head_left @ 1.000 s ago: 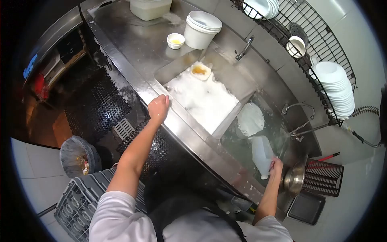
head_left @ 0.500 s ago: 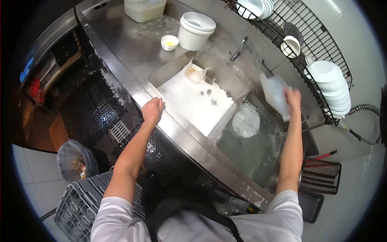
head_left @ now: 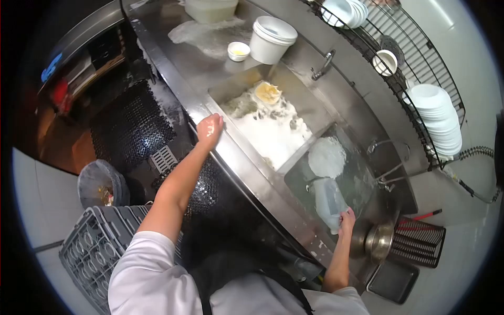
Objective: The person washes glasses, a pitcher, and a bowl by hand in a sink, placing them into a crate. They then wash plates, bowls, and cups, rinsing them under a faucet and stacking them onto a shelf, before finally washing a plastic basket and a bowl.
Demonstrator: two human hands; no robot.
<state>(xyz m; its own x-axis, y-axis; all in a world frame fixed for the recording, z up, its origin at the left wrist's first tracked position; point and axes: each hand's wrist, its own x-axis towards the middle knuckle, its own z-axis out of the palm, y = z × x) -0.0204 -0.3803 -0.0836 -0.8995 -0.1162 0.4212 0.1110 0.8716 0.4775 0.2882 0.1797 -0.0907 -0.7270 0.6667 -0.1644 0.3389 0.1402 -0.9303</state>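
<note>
My right hand (head_left: pixel 345 220) grips the end of a translucent plastic container (head_left: pixel 328 198), which is tilted low over the right sink basin (head_left: pixel 302 186) at the greyish water. Close to the container, a patch of white foam (head_left: pixel 326 156) floats on that water. My left hand (head_left: pixel 210 131) is a closed fist with suds on its back, at the steel front rim (head_left: pixel 231 157) of the left basin; nothing shows in it. Thick white foam (head_left: pixel 270 134) covers much of the left basin, and a bowl-like piece with yellow in it (head_left: pixel 268 92) sits at its far end.
Behind the basins stand a white bucket (head_left: pixel 272 42), a small white bowl (head_left: pixel 239 51) and a faucet (head_left: pixel 324 65). Stacked white plates (head_left: pixel 433 118) fill part of the wire rack (head_left: pixel 415 47). A metal pot (head_left: pixel 379 242) is at right, a lined bin (head_left: pixel 102 184) at lower left.
My right hand has brought the container from the faucet's stream down over the right basin. Foam in the left basin has thinned, baring dark water and the yellow piece. My left fist stays at the rim.
</note>
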